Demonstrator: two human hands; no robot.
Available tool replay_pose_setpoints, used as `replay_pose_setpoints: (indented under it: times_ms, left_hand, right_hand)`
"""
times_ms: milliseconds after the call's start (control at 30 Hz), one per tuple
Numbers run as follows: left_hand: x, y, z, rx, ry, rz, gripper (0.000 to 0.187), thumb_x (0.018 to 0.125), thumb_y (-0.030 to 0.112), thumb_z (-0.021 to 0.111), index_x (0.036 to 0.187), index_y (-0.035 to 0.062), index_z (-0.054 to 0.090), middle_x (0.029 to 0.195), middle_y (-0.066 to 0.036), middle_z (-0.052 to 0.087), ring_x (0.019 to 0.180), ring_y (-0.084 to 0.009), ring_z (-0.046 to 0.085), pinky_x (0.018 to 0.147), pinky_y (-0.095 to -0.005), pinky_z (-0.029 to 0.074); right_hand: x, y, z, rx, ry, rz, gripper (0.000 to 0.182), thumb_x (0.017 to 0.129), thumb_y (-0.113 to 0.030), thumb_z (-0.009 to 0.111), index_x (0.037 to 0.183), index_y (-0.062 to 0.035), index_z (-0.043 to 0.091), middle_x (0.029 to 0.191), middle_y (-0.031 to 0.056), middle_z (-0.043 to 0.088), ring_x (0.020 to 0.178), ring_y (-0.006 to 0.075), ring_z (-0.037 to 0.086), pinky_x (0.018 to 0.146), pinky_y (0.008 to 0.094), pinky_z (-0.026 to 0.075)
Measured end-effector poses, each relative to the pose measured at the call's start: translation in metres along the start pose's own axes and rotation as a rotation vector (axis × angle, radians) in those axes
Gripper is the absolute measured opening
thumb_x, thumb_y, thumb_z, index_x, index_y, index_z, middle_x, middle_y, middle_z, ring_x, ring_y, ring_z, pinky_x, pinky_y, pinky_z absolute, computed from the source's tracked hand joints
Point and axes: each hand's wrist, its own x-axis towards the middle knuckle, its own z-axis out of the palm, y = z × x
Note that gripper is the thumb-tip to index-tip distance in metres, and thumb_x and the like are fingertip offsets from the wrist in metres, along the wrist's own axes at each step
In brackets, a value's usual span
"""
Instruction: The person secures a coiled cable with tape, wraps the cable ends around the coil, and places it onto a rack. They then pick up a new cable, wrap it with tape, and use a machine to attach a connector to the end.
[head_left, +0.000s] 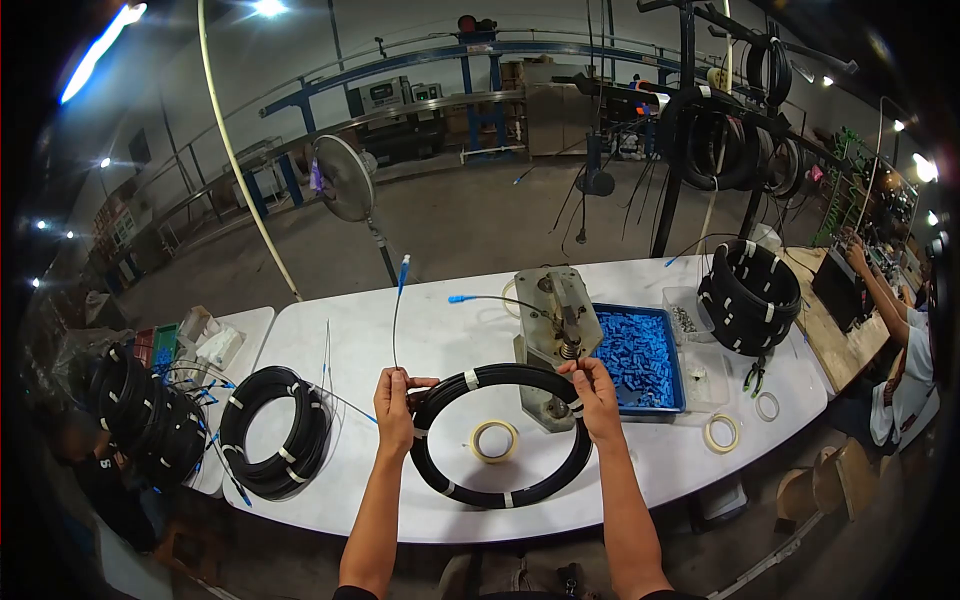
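Note:
Between my two hands a coil of black cable (510,374), bound with white tape bands, is held up over the white table. My left hand (397,408) is closed at the coil's left side, pinching a thin cable that rises to a blue connector (403,272). At the upper right, my right hand (594,398) grips the coil near a tape band. Another blue connector (459,299) on a black lead points left in front of the metal press (545,345). Through the coil's opening I see a roll of cream tape (511,441) on the table.
A blue tray of small blue parts (637,350) stands right of the press. Stacked coils (750,300), pliers (755,374) and another tape roll (721,447) lie farther right. More coils (245,420) sit at left. A co-worker's arm (880,290) shows at far right.

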Motion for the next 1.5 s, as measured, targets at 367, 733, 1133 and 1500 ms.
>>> replay_pose_setpoints:
  times_ms: [367, 733, 1133, 1500]
  left_hand:
    - [-0.006, 0.008, 0.009, 0.075, 0.018, -0.018, 0.024, 0.105, 0.027, 0.038, 0.094, 0.0073, 0.046, 0.083, -0.011, 0.064, 0.075, -0.014, 0.068, 0.06, -0.0218, 0.055]
    - [-0.005, 0.003, 0.003, 0.057, 0.031, 0.003, 0.024, 0.105, 0.025, 0.038, 0.095, 0.0046, 0.047, 0.088, -0.014, 0.066, 0.08, -0.0187, 0.068, 0.069, -0.0264, 0.057]
    - [0.002, 0.005, 0.011, 0.02, -0.105, -0.042, 0.025, 0.105, 0.024, 0.033, 0.096, 0.0047, 0.046, 0.092, -0.018, 0.068, 0.079, -0.0183, 0.068, 0.072, -0.0287, 0.056]
    - [0.002, 0.001, 0.026, -0.063, -0.036, 0.038, 0.019, 0.106, 0.024, 0.032, 0.107, 0.0075, 0.042, 0.106, -0.019, 0.065, 0.091, -0.0281, 0.07, 0.077, -0.0327, 0.058]
  right_hand:
    - [-0.001, -0.001, 0.0, 0.015, -0.007, -0.018, 0.011, 0.101, -0.018, 0.051, 0.105, -0.0078, 0.054, 0.103, 0.0008, 0.062, 0.083, 0.0046, 0.048, 0.076, 0.0196, 0.038]
    - [0.001, -0.002, -0.002, -0.038, -0.05, 0.012, 0.015, 0.098, -0.016, 0.056, 0.109, -0.005, 0.057, 0.103, 0.0028, 0.063, 0.094, 0.0095, 0.056, 0.087, 0.0245, 0.044]
    - [0.027, -0.029, 0.022, -0.038, 0.085, -0.053, 0.019, 0.104, -0.026, 0.042, 0.115, -0.0104, 0.041, 0.097, 0.0045, 0.057, 0.071, 0.0179, 0.07, 0.056, 0.018, 0.046]
    - [0.029, -0.018, 0.017, -0.051, 0.067, -0.085, 0.014, 0.105, -0.021, 0.037, 0.112, -0.0095, 0.039, 0.092, 0.0083, 0.061, 0.071, 0.0165, 0.068, 0.063, 0.0227, 0.052]
